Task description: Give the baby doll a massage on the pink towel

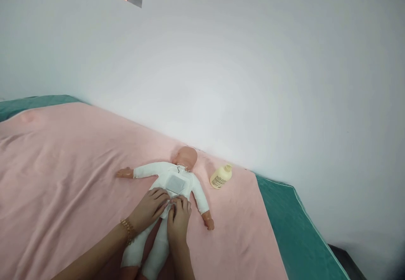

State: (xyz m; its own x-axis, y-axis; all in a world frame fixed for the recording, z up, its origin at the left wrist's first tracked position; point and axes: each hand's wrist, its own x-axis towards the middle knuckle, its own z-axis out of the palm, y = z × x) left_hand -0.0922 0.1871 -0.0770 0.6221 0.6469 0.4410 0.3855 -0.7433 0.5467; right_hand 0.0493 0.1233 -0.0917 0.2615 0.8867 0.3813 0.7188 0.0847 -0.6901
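A baby doll [163, 169] in white clothing lies with its arms spread and its head toward the wall. A grey square panel [175, 184] sits on its chest. My left hand [151, 207], with a gold bracelet at the wrist, has its fingers curled over the doll's waist. Close beside it, my right hand [179, 217] is bent at the same spot, thumb and fingers drawn together on the white cloth. Both hands appear closed on the doll's clothing, though the fingertips are partly hidden. The doll's legs pass under and between my forearms.
A pale yellow bottle [219, 177] with dark print leans or lies to the right of the doll's head. Pink cloth [72, 157] covers the bed, creased at the left. Green covering [294, 225] shows at its sides. A white wall [253, 82] rises directly behind.
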